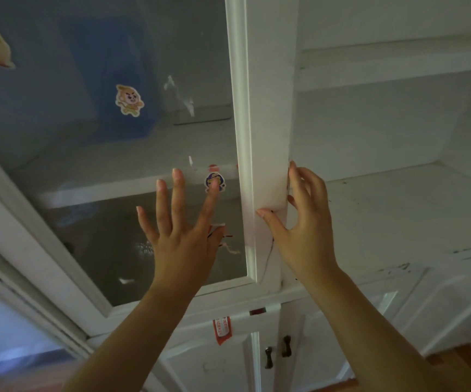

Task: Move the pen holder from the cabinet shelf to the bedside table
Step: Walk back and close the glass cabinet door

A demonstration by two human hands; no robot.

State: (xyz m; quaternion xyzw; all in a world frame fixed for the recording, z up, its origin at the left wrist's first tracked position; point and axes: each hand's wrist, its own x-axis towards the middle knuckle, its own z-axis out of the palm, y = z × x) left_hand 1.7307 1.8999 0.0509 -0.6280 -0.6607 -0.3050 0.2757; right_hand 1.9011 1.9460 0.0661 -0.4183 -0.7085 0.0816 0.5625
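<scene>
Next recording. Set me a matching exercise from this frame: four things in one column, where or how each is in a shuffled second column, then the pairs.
1. left hand
2. right hand
3. cartoon sticker
4. dark handles

A. on the lower cabinet doors
B. grips the white door frame at its edge
C. high on the glass pane
D. fingers spread, over the glass pane

Pairs: 1-D, 2-B, 3-C, 4-A

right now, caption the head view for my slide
A left hand spreads against the glass cabinet door while the right hand grips its white frame.
</scene>
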